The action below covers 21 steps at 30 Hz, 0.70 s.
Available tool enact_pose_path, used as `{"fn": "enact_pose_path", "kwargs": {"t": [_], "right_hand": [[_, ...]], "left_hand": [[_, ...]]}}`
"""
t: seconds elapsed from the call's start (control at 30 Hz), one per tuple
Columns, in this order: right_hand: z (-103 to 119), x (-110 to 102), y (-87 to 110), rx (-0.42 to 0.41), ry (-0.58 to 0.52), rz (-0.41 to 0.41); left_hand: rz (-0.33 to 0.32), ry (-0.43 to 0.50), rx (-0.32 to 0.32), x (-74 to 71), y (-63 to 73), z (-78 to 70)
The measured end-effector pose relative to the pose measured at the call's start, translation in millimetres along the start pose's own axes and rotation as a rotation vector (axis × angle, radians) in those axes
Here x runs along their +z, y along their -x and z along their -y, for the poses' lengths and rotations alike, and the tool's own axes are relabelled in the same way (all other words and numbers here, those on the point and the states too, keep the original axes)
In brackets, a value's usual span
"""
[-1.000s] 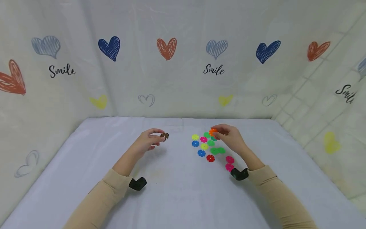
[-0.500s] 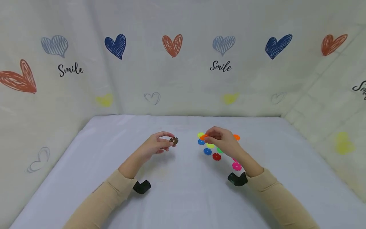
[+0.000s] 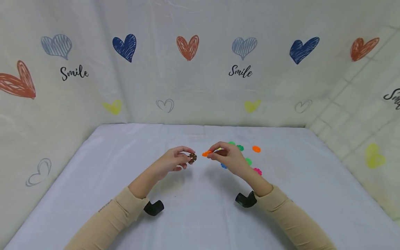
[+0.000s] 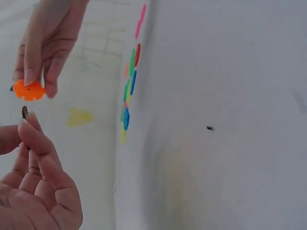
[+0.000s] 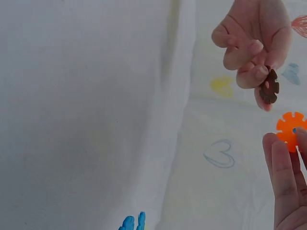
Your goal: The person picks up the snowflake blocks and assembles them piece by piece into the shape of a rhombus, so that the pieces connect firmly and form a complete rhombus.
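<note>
My left hand [image 3: 171,162] pinches a brown notched disc [image 3: 193,158], a flower-shaped connecting piece, upright between thumb and fingertips above the table. Just to its right, my right hand [image 3: 232,159] holds an orange notched disc [image 3: 206,153] by its edge. A small gap separates the two discs in the head view. In the left wrist view the brown disc [image 4: 25,112] is seen edge-on, just below the orange disc [image 4: 29,90]. The right wrist view shows the brown disc's [image 5: 270,87] slotted rim and, lower right, the orange disc [image 5: 289,127].
Behind and below my right hand several loose discs lie on the white table [image 3: 200,215], including orange [image 3: 256,149], teal [image 3: 240,148], green [image 3: 248,161] and pink [image 3: 257,171] ones; the hand hides others. Black camera mounts [image 3: 153,208] stick out at both wrists. A heart-printed cloth [image 3: 200,83] hangs behind.
My right hand has carried the orange disc leftward from the loose discs to beside the brown one, uncovering another orange disc on the table. The left hand has shifted slightly right and closer.
</note>
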State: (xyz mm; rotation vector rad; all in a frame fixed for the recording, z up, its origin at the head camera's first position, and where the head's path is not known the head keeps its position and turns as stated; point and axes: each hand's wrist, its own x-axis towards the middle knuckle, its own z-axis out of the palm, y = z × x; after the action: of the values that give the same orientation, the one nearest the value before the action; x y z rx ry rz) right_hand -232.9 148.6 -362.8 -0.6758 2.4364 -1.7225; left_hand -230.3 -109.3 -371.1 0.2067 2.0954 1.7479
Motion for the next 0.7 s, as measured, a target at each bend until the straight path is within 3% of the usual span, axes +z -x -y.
{"fn": "enact_pose_path", "kwargs": {"t": [0.27, 0.7], "right_hand": [[6.1, 5.2, -1.1, -0.047, -0.01, 0.024], [11.7, 4.9, 3.7, -0.034, 0.005, 0.015]], "left_hand": [[0.037, 0.021, 0.061, 5.0, 5.2, 2.0], [-0.012, 0.08, 0.046, 11.0, 9.1, -3.0]]}}
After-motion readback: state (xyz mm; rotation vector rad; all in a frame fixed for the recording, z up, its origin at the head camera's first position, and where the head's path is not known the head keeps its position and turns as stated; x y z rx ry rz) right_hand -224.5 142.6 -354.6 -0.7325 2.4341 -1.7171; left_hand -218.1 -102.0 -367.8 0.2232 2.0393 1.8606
